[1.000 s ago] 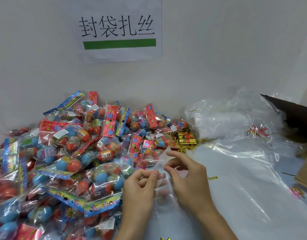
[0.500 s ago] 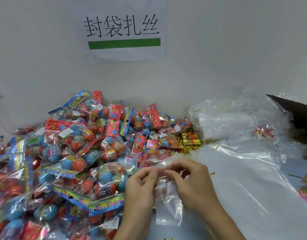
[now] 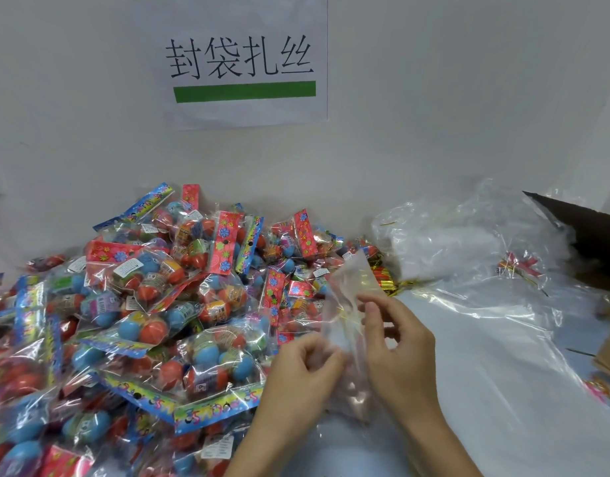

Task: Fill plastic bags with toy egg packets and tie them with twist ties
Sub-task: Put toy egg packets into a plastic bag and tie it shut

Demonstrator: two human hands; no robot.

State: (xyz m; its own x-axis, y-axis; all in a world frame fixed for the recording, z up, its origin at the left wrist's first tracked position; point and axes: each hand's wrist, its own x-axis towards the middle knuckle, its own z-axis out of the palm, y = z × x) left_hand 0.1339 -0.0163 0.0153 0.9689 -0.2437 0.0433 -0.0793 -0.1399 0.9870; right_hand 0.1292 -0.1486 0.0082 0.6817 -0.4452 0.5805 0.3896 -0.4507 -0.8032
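Observation:
A small clear plastic bag [image 3: 348, 290] stands upright between my hands, its top edge raised over the pile. My left hand [image 3: 303, 373] pinches the bag's lower left side. My right hand [image 3: 396, 342] grips the bag's right side with curled fingers. A big heap of toy egg packets [image 3: 179, 304], blue and red eggs under bright header cards, fills the left of the table. Gold twist ties [image 3: 388, 282] lie in a bundle just behind the bag.
A stack of clear plastic bags [image 3: 468, 249] and loose plastic sheeting [image 3: 503, 339] cover the right side. A brown cardboard box [image 3: 592, 235] stands at the far right edge. A paper sign [image 3: 241, 60] hangs on the wall behind.
The bag has been turned up from hanging below my fingers to standing above them. My hands shifted slightly apart, and the view tilted down a little.

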